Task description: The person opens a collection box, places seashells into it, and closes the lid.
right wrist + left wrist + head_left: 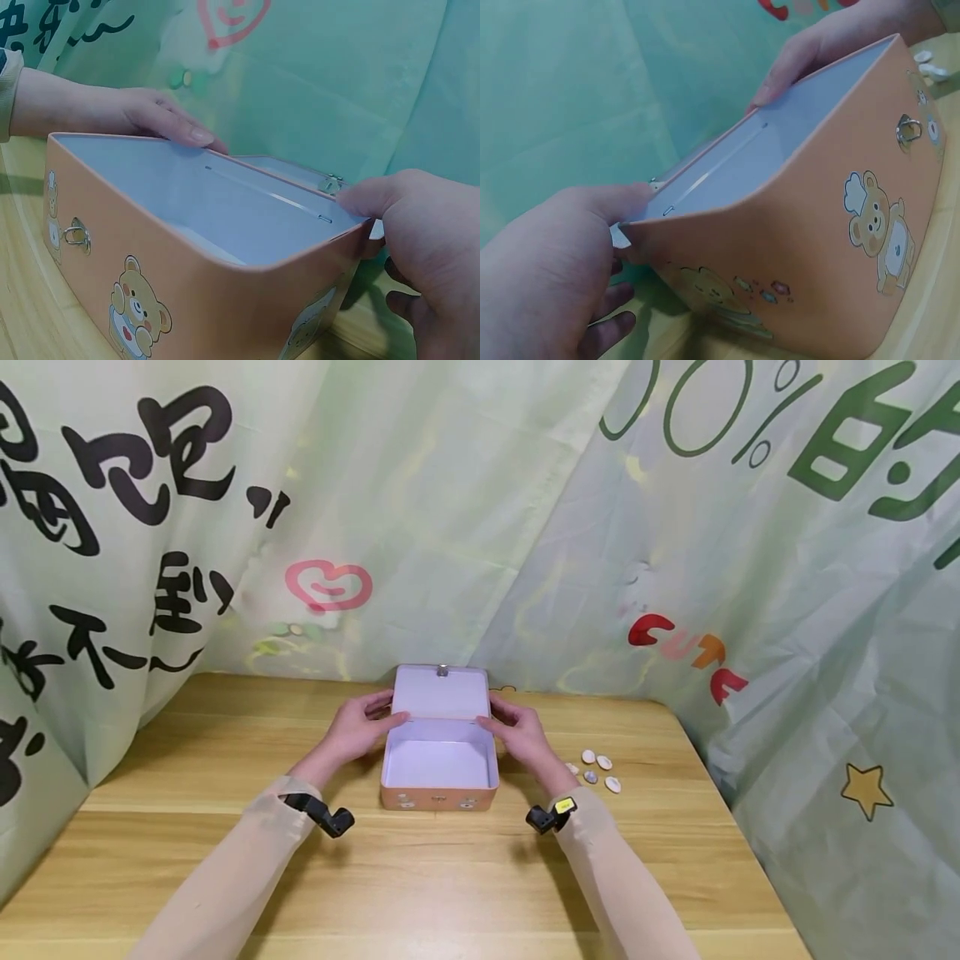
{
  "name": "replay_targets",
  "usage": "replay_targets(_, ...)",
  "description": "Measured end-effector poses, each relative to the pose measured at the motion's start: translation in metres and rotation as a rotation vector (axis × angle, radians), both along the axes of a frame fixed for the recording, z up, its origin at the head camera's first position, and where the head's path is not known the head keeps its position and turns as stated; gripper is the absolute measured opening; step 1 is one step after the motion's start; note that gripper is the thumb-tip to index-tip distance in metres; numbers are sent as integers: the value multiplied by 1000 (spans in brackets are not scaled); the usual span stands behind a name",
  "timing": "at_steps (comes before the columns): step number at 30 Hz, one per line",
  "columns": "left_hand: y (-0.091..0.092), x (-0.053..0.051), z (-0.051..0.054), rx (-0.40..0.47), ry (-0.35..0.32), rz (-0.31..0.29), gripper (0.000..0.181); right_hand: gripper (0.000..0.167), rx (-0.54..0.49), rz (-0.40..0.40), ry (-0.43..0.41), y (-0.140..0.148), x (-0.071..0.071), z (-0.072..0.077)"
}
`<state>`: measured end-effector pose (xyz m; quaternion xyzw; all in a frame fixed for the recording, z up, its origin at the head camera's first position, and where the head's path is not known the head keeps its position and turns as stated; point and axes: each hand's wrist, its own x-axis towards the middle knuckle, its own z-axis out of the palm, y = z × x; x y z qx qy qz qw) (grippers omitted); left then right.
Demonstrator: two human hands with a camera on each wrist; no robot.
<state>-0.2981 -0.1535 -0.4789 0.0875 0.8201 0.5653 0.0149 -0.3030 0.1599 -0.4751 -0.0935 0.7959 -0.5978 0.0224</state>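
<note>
An orange tin box printed with cartoon bears sits on the table, its lid swung back at the rear hinge. Its pale inside shows nothing lying in it. At the rear left corner my left hand holds the box, thumb over the rim and fingers behind the lid's edge. My right hand grips the rear right corner in the same way. A metal latch loop hangs on the front wall. The fingertips behind the lid are partly hidden.
Several small white shells lie on the wooden table, right of the box and close to my right wrist. A printed curtain hangs right behind the table's back edge and along its sides.
</note>
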Motion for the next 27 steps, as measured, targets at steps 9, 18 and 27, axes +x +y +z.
replay_targets(9,-5,11,4,-4,73,51,56,59,-33,-31,-26,17,14,6)
replay_targets(18,-13,34,15,-31,145,89,50,50,-14,-11,2,38,31,22)
replay_targets(27,-9,72,30,-169,155,62,75,44,17,-5,47,61,56,37)
